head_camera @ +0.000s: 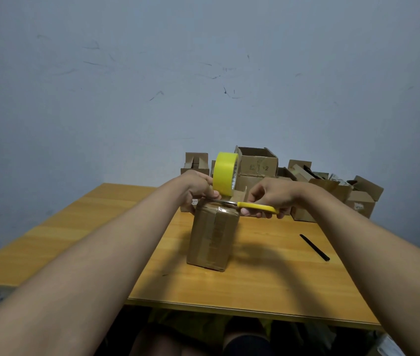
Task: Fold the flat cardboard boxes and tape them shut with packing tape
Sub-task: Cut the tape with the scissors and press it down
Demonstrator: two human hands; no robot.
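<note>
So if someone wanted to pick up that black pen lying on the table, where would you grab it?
Probably at its middle, from above. The black pen lies flat on the wooden table, angled diagonally, with bare surface on both sides, so fingers could pinch across its narrow width. Both hands are busy now.

Makeshift packing room: wooden table, stacked cardboard boxes, scuffed wall.

- The cardboard box stands upright in front of me on its small end, folded shut, clear tape running down its near face and wrinkling over the top.
- The yellow tape roll is on edge just above the box's top far edge.
- More boxes, some open-topped, are piled at the back.
</note>
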